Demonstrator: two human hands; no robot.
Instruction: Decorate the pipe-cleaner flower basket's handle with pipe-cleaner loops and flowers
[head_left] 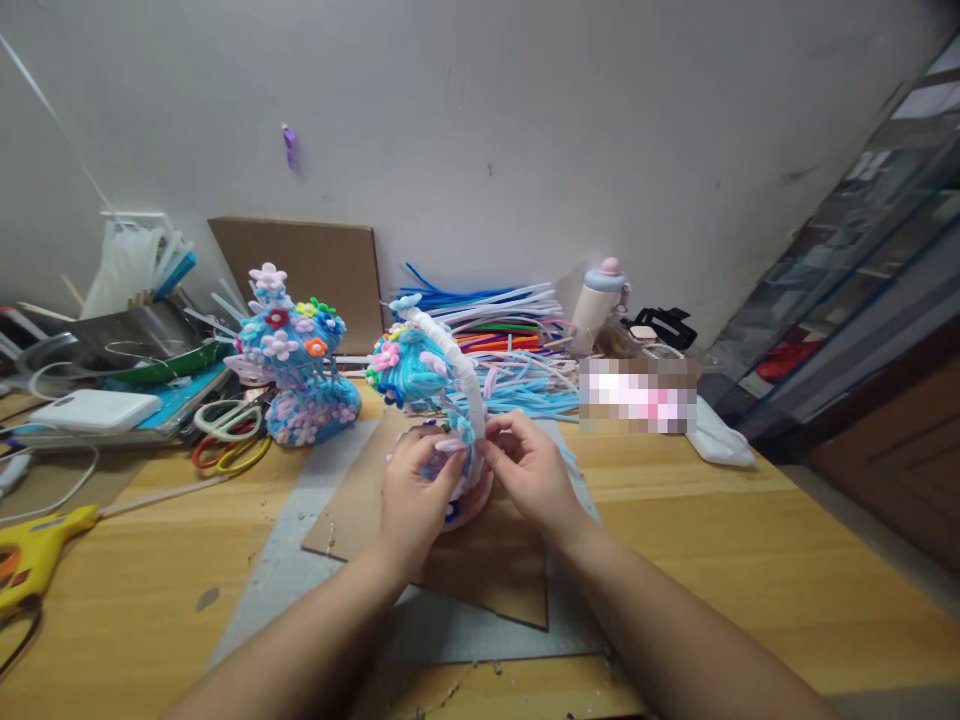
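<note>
In the middle of the table stands a pipe-cleaner flower ornament, with a curved white fuzzy stem (461, 365) arching over a blue flowered top (409, 375). My left hand (420, 485) is closed around its lower part, thumb and fingers by a small light-blue flower (460, 428). On the other side, my right hand (529, 470) pinches at the lower end of the white stem, thumb against forefinger. Much of the ornament's base is hidden behind my hands. A similar blue ornament (292, 350) covered in coloured flowers stands to the left.
Brown cardboard (487, 585) lies on a grey mat (442, 625) under the ornament. Bundles of pipe cleaners (517, 310) lie along the wall, beside a bottle (596, 305). Scissors (229, 420) and a yellow glue gun (45, 550) are at left, a white packet (720, 435) at right.
</note>
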